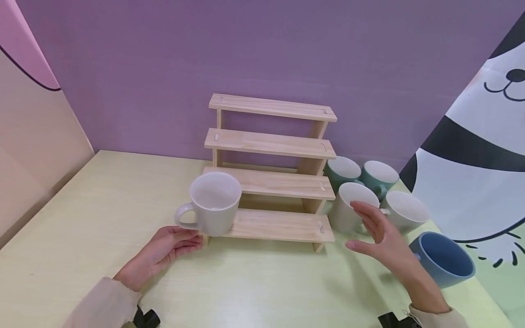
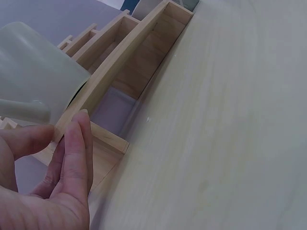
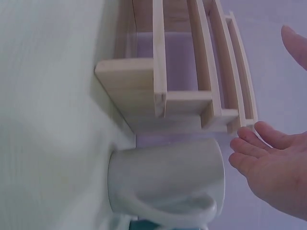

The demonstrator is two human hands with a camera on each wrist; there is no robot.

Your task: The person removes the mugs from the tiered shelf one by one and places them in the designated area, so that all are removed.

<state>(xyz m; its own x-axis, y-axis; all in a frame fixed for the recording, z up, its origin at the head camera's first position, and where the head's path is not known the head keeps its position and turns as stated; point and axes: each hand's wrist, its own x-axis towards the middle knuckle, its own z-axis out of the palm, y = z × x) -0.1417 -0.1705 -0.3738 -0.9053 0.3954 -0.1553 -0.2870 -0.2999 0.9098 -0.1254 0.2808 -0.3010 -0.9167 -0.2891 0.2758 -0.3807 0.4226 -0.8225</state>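
Note:
A four-tier wooden stepped shelf [image 1: 279, 226] stands in the middle of the table. On the left end of its lowest tier sits a white mug [image 1: 215, 205], handle pointing left. Just below that handle, my left hand [image 1: 164, 248] pinches the left end of the lowest board, thumb and fingers [image 2: 76, 153] on either side of its corner. My right hand [image 1: 385, 241] is raised with thumb and fingers spread, holding nothing. From the head view it overlaps another white mug [image 1: 348, 209], which stands by the shelf's right side; the right wrist view shows the fingers apart from this mug [image 3: 168, 177].
Two green mugs [image 1: 342, 168] stand at the back right of the table [image 1: 262, 287], with one more white mug [image 1: 406, 209] in front of them. A blue mug [image 1: 445, 259] is near the right edge, beside my right wrist. Behind the shelf rises a purple wall [image 1: 164, 91].

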